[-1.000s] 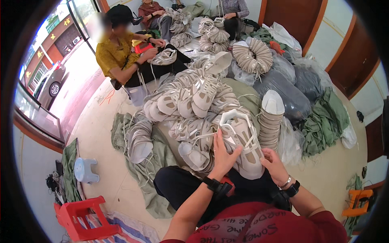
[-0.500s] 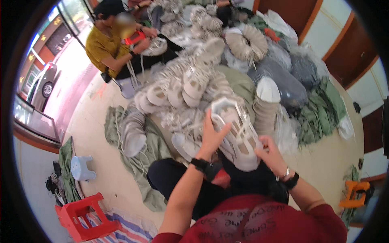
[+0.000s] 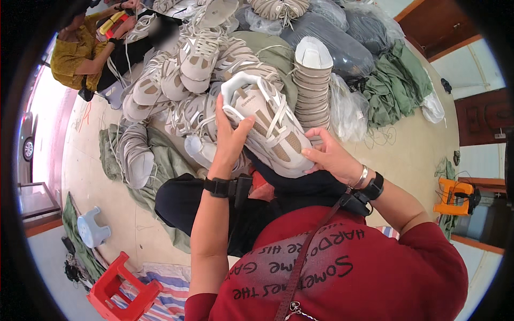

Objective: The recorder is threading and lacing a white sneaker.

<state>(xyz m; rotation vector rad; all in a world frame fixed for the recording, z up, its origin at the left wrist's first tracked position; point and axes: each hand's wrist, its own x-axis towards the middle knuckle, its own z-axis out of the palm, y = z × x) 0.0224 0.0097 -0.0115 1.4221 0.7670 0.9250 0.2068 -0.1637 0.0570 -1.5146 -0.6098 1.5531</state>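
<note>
A beige and white shoe upper [image 3: 278, 140] is held up over my lap between both hands, its toe toward me and slightly right. My left hand [image 3: 230, 140] grips it at the collar opening, fingers along the outer side and thumb over the edge. With thumb and fingers, my right hand [image 3: 333, 159] pinches it beside the toe. White lacing crosses its front; I cannot make out loose lace ends. Just beyond lies a heap of similar uppers [image 3: 199, 61], and a nested column of uppers [image 3: 312, 96] stands to the right of it.
At the upper left a person in a mustard shirt [image 3: 75, 59] handles another upper. Grey plastic-wrapped bundles [image 3: 334, 45] and green cloth [image 3: 399, 80] lie at the far right. A red stool [image 3: 126, 289], a blue stool [image 3: 92, 227] and an orange stool [image 3: 454, 197] stand around me.
The view has swung, so the surroundings sit further left and higher. Both hands keep hold of the shoe upper, with little visible change in grip.
</note>
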